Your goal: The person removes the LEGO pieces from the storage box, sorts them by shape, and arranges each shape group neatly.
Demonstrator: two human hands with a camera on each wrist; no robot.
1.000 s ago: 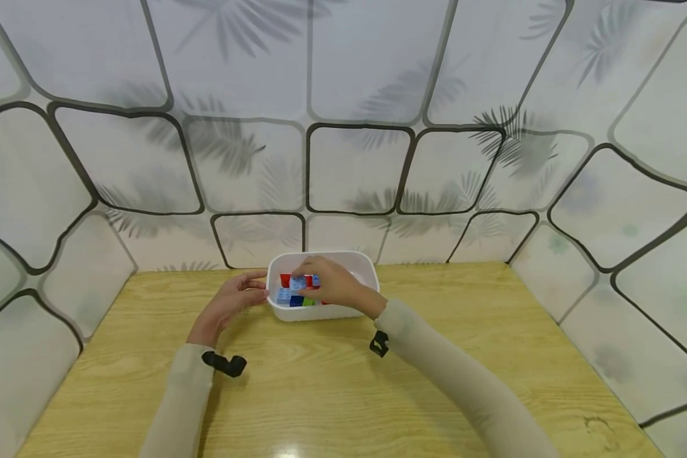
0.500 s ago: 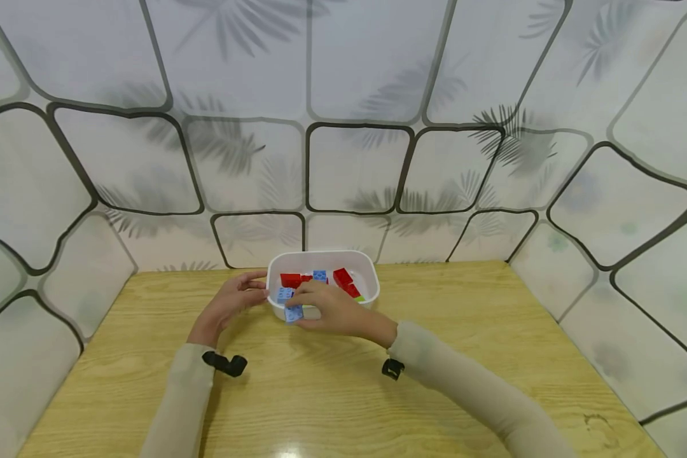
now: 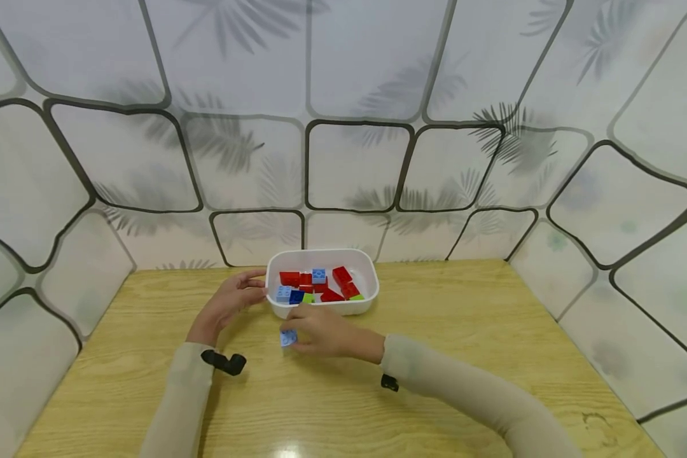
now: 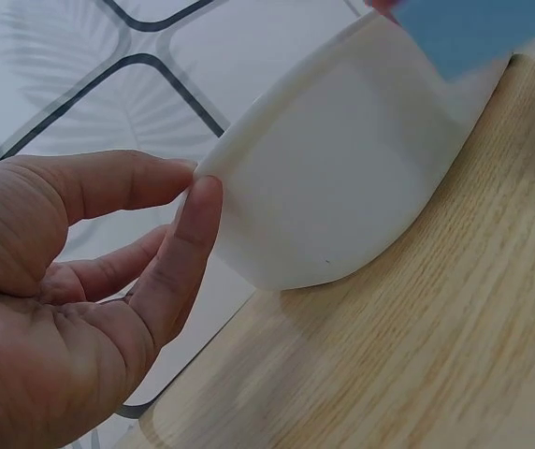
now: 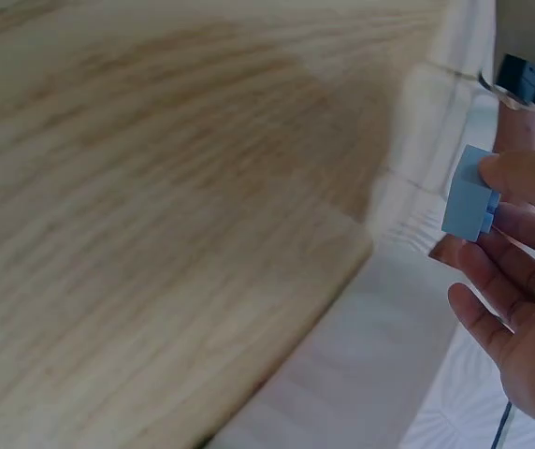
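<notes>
Pale panels printed with grey palm fronds and dark rounded outlines [image 3: 355, 165] are seen closing in the scene on three sides; a light wood-grain table [image 3: 469, 331] is enclosed by them. A white oval tub [image 3: 322, 310] is set toward the 12 o'clock edge of the table, just before the back panel; red bricks [image 3: 290, 278], a light blue one, a dark blue one and a green one are seen lying loose inside it.

A light blue brick [image 3: 288, 338] is pinched by the right hand [image 3: 319, 331] at 6 o'clock of the tub, near its front wall and low over the table; whether the brick touches the wood cannot be told. In the right wrist view the light blue brick [image 5: 470, 209] is pressed between the thumb and the fingers [image 5: 492, 271], the remaining fingers being loosely extended beside it.

The left hand [image 3: 229, 304] is placed at 9 o'clock of the tub; in the left wrist view the thumb and fingers [image 4: 181, 245] are spread and only gently curved, their tips laid against the outer wall of the tub [image 4: 342, 187], nothing being gripped.

A small black device [image 3: 224, 362] is worn at the left cuff and another at the right cuff [image 3: 388, 382]; both forearms are covered by beige sleeves [image 3: 464, 394].
</notes>
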